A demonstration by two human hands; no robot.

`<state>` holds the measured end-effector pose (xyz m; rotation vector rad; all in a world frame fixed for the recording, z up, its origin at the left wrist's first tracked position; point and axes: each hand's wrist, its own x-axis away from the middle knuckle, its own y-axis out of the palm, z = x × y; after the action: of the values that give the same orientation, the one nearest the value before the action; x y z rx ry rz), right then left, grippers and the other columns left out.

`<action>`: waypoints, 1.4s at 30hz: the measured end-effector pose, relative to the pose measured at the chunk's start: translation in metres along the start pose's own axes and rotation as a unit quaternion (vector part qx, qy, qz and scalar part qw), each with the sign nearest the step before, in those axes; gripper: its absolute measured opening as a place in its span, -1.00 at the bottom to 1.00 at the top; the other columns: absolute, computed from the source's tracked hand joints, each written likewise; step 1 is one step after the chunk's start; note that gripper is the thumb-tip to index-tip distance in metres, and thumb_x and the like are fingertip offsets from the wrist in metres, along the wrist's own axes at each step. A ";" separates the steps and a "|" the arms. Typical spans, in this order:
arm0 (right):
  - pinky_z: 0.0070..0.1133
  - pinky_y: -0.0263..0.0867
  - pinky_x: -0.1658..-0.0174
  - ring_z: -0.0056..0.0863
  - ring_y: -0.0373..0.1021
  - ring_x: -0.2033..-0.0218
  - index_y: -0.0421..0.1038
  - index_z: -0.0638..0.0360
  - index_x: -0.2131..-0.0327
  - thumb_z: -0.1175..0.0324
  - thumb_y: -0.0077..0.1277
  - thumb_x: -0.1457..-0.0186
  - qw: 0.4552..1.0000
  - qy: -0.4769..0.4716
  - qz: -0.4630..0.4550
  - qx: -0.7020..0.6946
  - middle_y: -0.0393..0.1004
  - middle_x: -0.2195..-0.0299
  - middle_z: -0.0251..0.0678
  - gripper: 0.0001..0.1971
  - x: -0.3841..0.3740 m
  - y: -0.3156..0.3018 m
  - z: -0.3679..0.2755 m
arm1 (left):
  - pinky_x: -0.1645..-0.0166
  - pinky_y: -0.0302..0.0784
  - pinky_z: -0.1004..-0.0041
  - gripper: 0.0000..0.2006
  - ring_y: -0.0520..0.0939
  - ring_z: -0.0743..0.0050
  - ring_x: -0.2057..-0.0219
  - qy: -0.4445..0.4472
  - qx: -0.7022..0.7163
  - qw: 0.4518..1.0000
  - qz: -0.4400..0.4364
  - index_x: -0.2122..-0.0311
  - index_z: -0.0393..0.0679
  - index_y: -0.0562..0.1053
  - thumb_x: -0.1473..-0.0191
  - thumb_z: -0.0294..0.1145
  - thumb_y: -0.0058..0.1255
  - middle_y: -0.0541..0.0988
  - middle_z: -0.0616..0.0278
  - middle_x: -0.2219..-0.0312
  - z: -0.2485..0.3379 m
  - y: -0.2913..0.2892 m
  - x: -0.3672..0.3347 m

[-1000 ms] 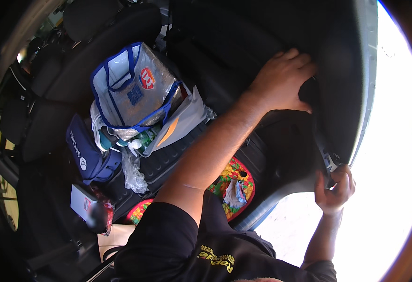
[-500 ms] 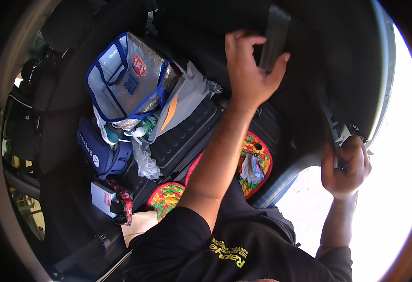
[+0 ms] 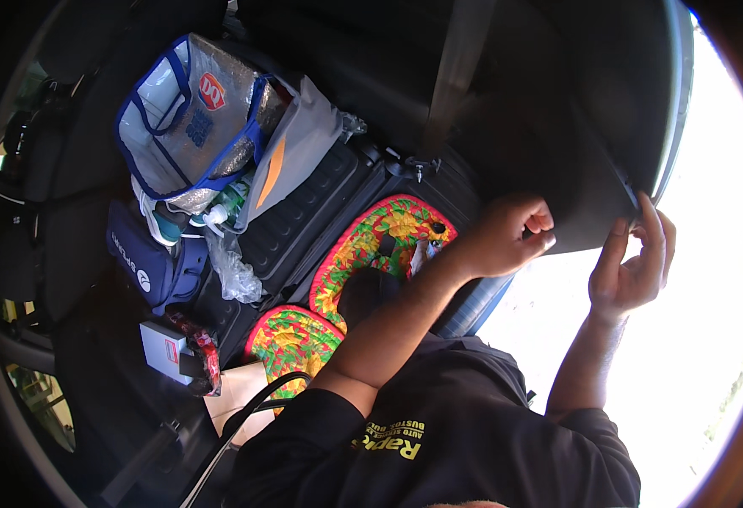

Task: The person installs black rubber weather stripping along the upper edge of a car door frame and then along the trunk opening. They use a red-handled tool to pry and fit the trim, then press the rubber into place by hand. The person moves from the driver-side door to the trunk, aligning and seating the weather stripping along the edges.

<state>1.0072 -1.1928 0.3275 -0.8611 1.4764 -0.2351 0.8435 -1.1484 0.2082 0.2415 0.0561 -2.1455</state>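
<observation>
My left hand (image 3: 511, 237) is in front of the dark panel, its fingers curled toward the thumb; whatever they may hold does not show. Farther right, my right hand (image 3: 632, 262) is raised beside the bright opening. Its thumb and fingertips pinch a thin dark seat belt (image 3: 617, 176) that runs down along the panel to them. Another wide dark strap (image 3: 460, 63) hangs above, touched by neither hand. Nearest below my left forearm is a flowered pad with a red edge (image 3: 338, 269).
Left of my arms stand a silver insulated bag with blue trim (image 3: 240, 110), a grey bag (image 3: 291, 161), a navy pouch (image 3: 155, 262) and a white box (image 3: 164, 351). Under them lies a black ridged case (image 3: 304, 212). A second flowered pad (image 3: 291, 347) lies near my left sleeve.
My left hand has come down and right from beside the wide strap, its fingers now curled. My right hand has risen slightly, and the metal piece seen by it is now out of sight.
</observation>
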 end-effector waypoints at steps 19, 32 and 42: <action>-0.45 0.57 0.11 -0.26 0.54 -0.07 0.43 0.28 -0.19 0.64 0.12 -0.21 0.977 0.166 -0.106 -0.081 0.53 -0.05 -0.07 -0.54 0.100 -0.021 0.029 | -0.22 0.49 0.08 -0.55 0.56 0.01 -0.13 0.030 -0.388 0.910 0.143 -0.13 -0.22 0.51 -0.11 -0.39 0.21 0.52 -0.05 -0.14 -0.153 0.021 -0.056; -0.47 0.57 0.12 -0.27 0.58 -0.03 0.44 0.21 -0.19 0.75 0.12 -0.09 0.959 0.181 -0.196 -0.100 0.38 -0.21 -0.07 -0.44 0.114 -0.034 0.029 | -0.24 0.49 0.05 -0.76 0.53 0.14 -0.18 0.161 -0.509 0.833 0.148 0.09 -0.06 0.63 -0.12 -0.40 0.14 0.60 0.18 -0.05 -0.175 -0.019 -0.126; -0.45 0.54 0.10 -0.25 0.55 -0.02 0.52 0.24 -0.06 0.67 0.16 -0.09 0.954 0.193 -0.212 -0.092 0.32 -0.19 -0.06 -0.58 0.110 -0.029 0.033 | -0.17 0.38 0.28 -0.90 0.55 0.37 0.00 0.156 -0.662 0.731 0.054 0.27 0.04 0.59 -0.09 -0.29 0.15 0.55 0.33 0.08 -0.138 -0.037 0.023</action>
<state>1.0629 -1.2704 0.2568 -1.3404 1.6776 -0.6219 0.8215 -1.1281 0.0670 -0.2517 1.6422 -1.4429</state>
